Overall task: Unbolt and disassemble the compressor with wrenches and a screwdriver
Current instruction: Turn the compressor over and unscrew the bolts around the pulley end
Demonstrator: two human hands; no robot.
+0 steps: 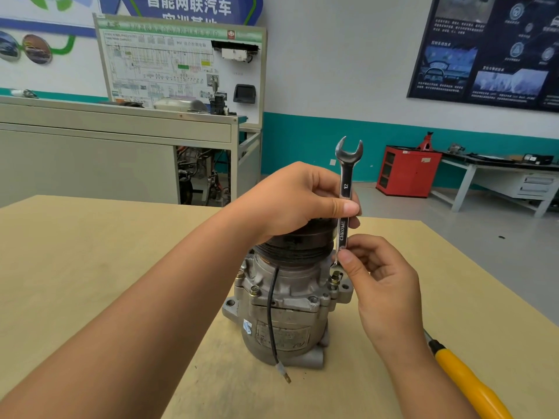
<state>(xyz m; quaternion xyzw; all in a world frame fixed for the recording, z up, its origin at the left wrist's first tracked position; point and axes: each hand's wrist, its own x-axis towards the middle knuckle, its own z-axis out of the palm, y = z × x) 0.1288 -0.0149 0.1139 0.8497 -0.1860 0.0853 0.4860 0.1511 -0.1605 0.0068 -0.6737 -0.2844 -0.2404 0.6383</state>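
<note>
While vertical, wrench (345, 186) open-end up

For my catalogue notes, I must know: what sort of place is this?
Probably a vehicle-repair training workshop: a white board with a printed wiring diagram, a red metal jack stand and a red cabinet, and a grey metal compressor with a chrome open-ended wrench held at it.

The compressor (281, 297) is dull grey under a near-black pulley (296, 246), a black wire (271, 313) down its front. The wrench (345, 182) is bright chrome with black lettering, the screwdriver handle (465, 379) yellow with a black collar, the table (90, 252) pale tan, the far cabinet (408, 170) red.
</note>
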